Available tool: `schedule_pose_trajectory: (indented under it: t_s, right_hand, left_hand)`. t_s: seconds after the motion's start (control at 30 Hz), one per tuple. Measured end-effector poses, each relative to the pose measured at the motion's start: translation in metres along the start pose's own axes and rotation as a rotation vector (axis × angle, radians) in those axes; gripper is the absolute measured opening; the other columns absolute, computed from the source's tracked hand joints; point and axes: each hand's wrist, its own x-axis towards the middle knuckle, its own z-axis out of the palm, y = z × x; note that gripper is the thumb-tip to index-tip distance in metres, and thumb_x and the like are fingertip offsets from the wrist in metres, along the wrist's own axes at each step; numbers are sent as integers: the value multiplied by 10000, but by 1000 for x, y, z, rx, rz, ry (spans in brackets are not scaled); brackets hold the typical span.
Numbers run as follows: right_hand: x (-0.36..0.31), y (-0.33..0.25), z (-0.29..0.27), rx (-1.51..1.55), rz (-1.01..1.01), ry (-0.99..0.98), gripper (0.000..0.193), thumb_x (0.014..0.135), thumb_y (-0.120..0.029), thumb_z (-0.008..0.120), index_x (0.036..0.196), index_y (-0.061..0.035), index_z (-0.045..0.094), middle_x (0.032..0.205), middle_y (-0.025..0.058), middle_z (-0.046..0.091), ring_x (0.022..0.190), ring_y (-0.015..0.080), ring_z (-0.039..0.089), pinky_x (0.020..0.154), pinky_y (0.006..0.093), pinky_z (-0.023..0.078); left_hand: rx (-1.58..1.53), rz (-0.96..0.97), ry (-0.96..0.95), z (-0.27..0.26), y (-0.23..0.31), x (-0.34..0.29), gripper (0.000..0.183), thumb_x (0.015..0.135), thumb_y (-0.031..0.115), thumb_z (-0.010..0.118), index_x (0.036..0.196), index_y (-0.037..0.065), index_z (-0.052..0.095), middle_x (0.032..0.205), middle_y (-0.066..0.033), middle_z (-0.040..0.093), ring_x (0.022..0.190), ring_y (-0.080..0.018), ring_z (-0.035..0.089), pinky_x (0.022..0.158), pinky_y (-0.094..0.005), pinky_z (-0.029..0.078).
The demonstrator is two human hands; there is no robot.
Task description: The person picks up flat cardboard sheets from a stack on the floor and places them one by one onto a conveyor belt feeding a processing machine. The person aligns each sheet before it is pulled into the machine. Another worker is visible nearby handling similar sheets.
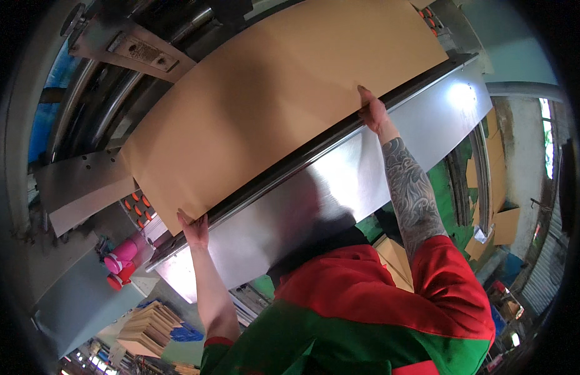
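A large brown cardboard sheet [290, 94] lies slantwise in front of me, its near edge along a dark metal bar [283, 169]. My left hand [195, 230] is at the sheet's near left corner, its fingers closed about the edge. Farther right, my bare tattooed forearm leads to my right hand [374, 114], which grips the near edge beside the bar. One digit of that hand stretches up onto the sheet. The sheet and bar partly hide the fingers of both hands. A shiny metal plate [271, 231] slopes from the bar toward my body.
Metal rollers [93, 106] and a machine bracket [140, 53] stand at the upper left. Orange wheels [138, 206] sit beside the sheet's left end. Pink and red round knobs [120, 262] stick out below. Stacked cardboard [149, 328] stands lower left; more cardboard pieces [505, 226] lean at the right.
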Motion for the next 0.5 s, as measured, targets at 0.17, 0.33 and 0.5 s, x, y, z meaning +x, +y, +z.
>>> schedule_pose_trajectory:
  t_s: [0.17,0.33,0.5]
  right_hand:
    - [14,6,-2,-94,-9,32,355,1070,-430,712,1308,-166,708,1187,29,755,1086,208,715,984,412,558]
    - [-17,2,19,-134,-110,138,424,1048,-453,703,1365,-173,724,1236,36,750,1060,186,668,919,394,528]
    - [-158,107,34,-538,-598,21,408,1065,-215,631,1383,38,670,1355,211,751,1216,332,712,1053,442,547]
  left_hand:
    - [58,54,-83,-8,-1,11,639,1080,508,672,1603,182,501,1650,-52,487,1517,-270,426,1254,-479,378]
    - [-121,4,-10,-2,-3,-2,551,1104,421,657,1537,109,520,1512,-77,545,1400,-263,510,1199,-444,438]
    - [267,15,-370,16,-63,-83,640,1122,414,634,1623,69,433,1535,-102,542,1320,-247,599,1169,-403,487]
